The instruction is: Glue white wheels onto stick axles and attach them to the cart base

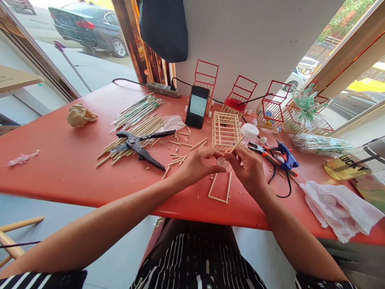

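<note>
Here, left fingers (212, 152) pinch one white cap (222, 162); right fingers (236, 165), one capped stick (238, 143).

Only one word comes through to me clearly: LUCKY, in dark capitals on the cup (334, 171), well to the right of the phone (197, 106). Also right of the phone, the box (370, 188) carries faint print that I can't make out. The phone's own screen is too pale for me to read. Outside, left of the phone, the car (87, 28) has a blurred plate (62, 20).
</note>
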Motion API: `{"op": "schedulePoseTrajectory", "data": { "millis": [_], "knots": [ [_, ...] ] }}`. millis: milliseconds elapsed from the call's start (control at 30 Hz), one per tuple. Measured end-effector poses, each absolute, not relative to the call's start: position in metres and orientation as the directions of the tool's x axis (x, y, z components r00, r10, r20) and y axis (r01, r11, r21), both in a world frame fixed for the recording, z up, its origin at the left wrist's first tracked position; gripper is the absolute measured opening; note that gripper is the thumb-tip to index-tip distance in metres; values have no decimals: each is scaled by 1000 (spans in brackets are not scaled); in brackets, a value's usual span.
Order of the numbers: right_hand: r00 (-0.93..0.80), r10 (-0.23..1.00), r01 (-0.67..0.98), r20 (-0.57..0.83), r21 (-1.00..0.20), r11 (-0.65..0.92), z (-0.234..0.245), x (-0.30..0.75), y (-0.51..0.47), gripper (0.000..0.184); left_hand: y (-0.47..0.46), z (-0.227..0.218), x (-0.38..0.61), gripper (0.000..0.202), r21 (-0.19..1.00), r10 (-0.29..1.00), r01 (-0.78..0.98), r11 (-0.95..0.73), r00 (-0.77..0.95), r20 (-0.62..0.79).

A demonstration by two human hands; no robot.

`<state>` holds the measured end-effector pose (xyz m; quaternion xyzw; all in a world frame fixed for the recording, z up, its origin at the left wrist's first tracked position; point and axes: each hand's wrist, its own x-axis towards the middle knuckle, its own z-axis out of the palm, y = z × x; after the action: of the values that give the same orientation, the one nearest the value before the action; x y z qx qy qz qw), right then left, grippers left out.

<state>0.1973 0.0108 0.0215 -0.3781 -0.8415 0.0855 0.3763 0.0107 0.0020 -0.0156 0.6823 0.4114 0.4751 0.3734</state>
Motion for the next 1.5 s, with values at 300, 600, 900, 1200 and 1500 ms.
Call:
{"op": "schedulePoseTrajectory", "data": {
  "millis": [300, 600, 900, 1200, 1500],
  "knots": [
    [-437, 685, 558, 583, -421, 715, 21, 197, 11, 38, 3, -16, 11, 22, 899, 911, 195, -392, 217, 350],
    [-435, 700, 553, 566, -445, 704, 18, 199, 12, 36, 3, -16, 11, 24, 897, 913, 212, -387, 222, 342],
    [-424, 733, 569, 532, -473, 672, 19, 198, 10, 37, 3, -16, 12, 23, 908, 921, 197, -370, 211, 329],
    [-432, 754, 567, 495, -501, 654, 22, 197, 9, 38, 2, -11, 12, 21, 910, 921, 194, -366, 215, 324],
    [-428, 739, 566, 520, -483, 668, 22, 198, 9, 35, 2, -12, 12, 22, 912, 925, 197, -359, 210, 318]
  ]
}}
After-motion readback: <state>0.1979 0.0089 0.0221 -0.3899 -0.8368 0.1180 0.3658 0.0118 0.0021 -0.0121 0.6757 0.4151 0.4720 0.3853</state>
